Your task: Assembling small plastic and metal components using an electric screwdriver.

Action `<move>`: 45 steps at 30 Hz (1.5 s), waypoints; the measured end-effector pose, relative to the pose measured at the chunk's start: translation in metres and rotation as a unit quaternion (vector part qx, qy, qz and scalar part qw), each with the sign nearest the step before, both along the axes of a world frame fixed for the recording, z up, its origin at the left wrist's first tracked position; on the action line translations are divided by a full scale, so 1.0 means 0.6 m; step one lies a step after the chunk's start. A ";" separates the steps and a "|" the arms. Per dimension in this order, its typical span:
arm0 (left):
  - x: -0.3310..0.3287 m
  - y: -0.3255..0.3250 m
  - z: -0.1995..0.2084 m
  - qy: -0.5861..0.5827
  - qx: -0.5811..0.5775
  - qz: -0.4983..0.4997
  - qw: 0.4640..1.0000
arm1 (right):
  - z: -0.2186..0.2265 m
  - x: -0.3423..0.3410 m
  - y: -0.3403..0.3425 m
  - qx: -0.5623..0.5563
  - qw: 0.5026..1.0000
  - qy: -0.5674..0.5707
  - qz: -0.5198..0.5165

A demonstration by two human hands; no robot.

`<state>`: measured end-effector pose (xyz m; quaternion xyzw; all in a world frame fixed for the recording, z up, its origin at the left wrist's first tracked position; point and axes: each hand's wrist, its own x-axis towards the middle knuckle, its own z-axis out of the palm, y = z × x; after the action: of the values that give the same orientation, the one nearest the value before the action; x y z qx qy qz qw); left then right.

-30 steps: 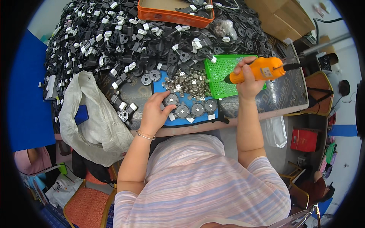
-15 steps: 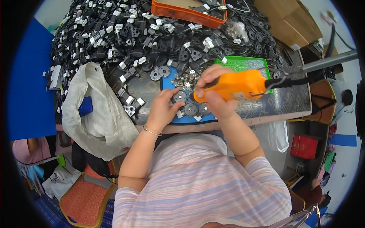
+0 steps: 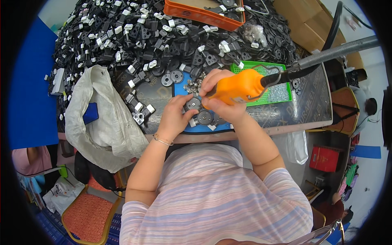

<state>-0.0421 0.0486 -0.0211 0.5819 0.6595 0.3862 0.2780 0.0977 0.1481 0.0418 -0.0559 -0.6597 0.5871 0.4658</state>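
Note:
On a blue mat (image 3: 222,127) my left hand (image 3: 173,115) grips a round black plastic disc (image 3: 193,104) between thumb and fingers. A second black disc (image 3: 205,118) lies beside it, and white-ended parts stick out underneath. My right hand (image 3: 223,107) is wrapped around an orange electric screwdriver (image 3: 241,86). Its front end points left at the held disc; my fingers hide the tip, so contact cannot be made out. Small silver metal pieces (image 3: 192,86) lie in a heap just beyond the discs, partly behind my right hand.
A large pile of black and white plastic parts (image 3: 118,45) covers the far table. An orange bin (image 3: 204,18) rests on it. The green tray (image 3: 290,92) holds small shiny pieces at right. A whitish sack (image 3: 77,122) stands left. The screwdriver's cable and spring (image 3: 339,51) stretch rightward.
My right hand has brought the screwdriver left, toward the disc in my left hand. The cable and spring have swung with it, uncovering more of the green tray. My left hand stays put.

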 end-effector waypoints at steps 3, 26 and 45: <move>0.002 0.002 -0.003 -0.007 -0.004 -0.002 1.000 | 0.007 0.016 0.020 0.026 0.999 0.009 0.030; 0.000 0.002 -0.011 0.001 0.015 -0.002 1.000 | -0.028 0.131 0.084 -0.064 0.963 0.124 -0.230; -0.001 0.000 -0.016 -0.001 0.034 -0.001 0.999 | -0.007 0.133 0.083 -0.064 0.966 0.127 -0.217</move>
<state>-0.0427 0.0488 -0.0307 0.5909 0.6453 0.4089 0.2593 0.1772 0.1978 0.0373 -0.1521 -0.5286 0.5152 0.6573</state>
